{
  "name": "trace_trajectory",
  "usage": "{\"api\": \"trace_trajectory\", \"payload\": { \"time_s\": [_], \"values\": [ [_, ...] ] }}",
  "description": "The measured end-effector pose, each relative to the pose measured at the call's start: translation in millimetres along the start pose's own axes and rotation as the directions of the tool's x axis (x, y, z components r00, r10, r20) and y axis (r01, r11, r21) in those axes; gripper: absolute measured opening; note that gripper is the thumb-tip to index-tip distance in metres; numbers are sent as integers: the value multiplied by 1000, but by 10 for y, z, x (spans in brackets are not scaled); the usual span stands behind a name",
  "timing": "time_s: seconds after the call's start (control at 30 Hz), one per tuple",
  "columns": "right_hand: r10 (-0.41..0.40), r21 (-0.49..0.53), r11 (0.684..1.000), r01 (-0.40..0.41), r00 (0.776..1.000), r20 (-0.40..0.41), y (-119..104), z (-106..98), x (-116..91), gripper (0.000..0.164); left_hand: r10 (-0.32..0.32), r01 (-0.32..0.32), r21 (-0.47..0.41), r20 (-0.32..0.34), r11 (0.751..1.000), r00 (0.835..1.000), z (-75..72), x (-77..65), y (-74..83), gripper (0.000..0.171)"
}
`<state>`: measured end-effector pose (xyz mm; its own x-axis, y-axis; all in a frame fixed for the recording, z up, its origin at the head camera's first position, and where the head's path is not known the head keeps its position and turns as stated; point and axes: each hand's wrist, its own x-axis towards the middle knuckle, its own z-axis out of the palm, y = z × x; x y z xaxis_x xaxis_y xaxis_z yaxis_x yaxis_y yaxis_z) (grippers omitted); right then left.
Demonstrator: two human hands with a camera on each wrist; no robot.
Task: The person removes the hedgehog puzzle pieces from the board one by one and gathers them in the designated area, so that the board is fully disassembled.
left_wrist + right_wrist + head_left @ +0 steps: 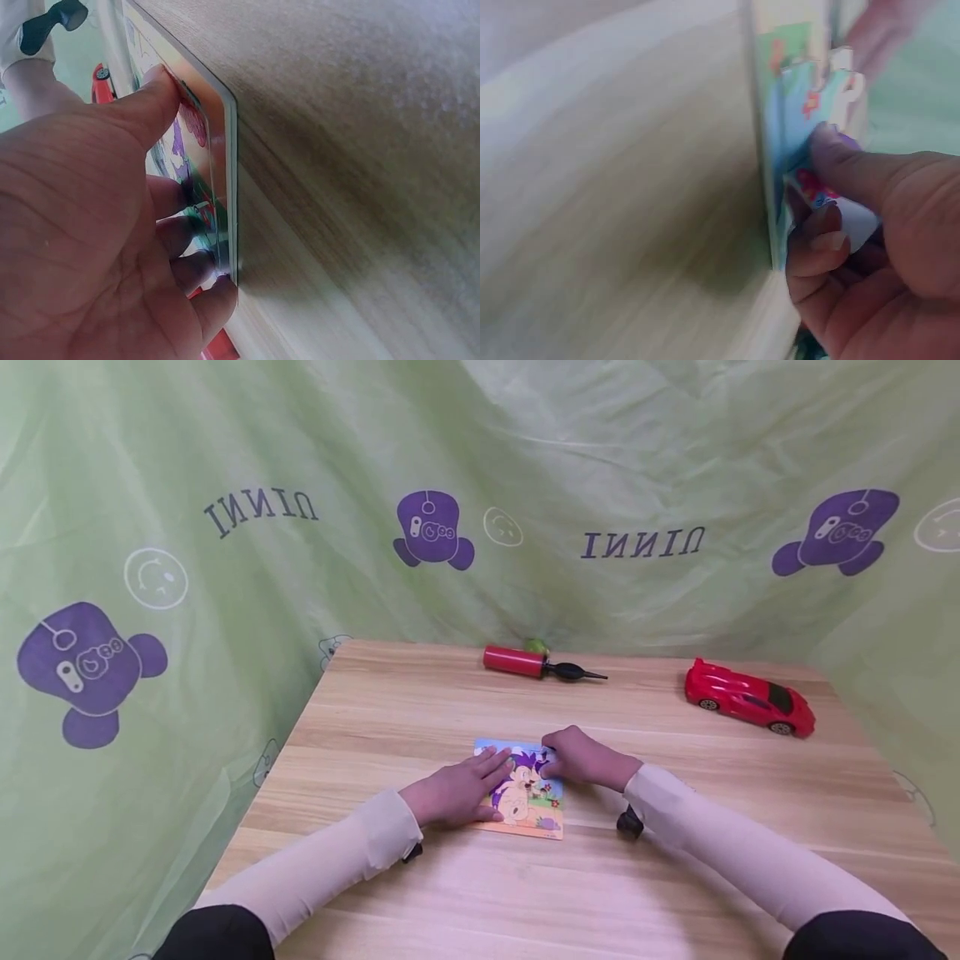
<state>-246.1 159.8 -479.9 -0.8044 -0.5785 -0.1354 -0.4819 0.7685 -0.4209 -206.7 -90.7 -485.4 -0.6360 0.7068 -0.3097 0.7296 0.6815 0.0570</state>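
Note:
A colourful jigsaw puzzle board with a purple-haired cartoon figure lies flat on the wooden table. My left hand rests on its left side with fingers spread. In the left wrist view, the thumb and fingertips touch the face of the puzzle near its border. At the upper right corner of the board, my right hand pinches a puzzle piece between thumb and curled fingers. That piece looks tilted up from the board in the right wrist view, and the fingers cover part of it.
A red hand pump with a black nozzle lies at the table's back edge, a small green item behind it. A red toy car stands at the back right. Green printed cloth hangs around the wooden table.

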Motion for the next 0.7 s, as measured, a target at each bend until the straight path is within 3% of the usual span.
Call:
{"api": "trace_trajectory", "payload": {
  "time_s": [0.23, 0.3, 0.5, 0.7],
  "values": [
    [-40, 12, 999, 39, 993, 112, -54, -65, 25, 8, 5, -5, 6, -8, 1000, 1000, -6, -3, 2, 83],
    [-17, 13, 1000, 16, 991, 135, -82, -77, 27, 5, 9, -9, 15, -9, 1000, 1000, -13, 3, 3, 82],
    [73, 12, 997, -75, 990, 118, -114, -74, 40, 12, 44, -44, 18, -5, 999, 999, -6, 25, 29, 73],
    [62, 16, 998, -65, 992, 110, -97, -58, 56, 9, 51, -50, 34, -16, 998, 999, -3, 35, 47, 75]
  ]
}}
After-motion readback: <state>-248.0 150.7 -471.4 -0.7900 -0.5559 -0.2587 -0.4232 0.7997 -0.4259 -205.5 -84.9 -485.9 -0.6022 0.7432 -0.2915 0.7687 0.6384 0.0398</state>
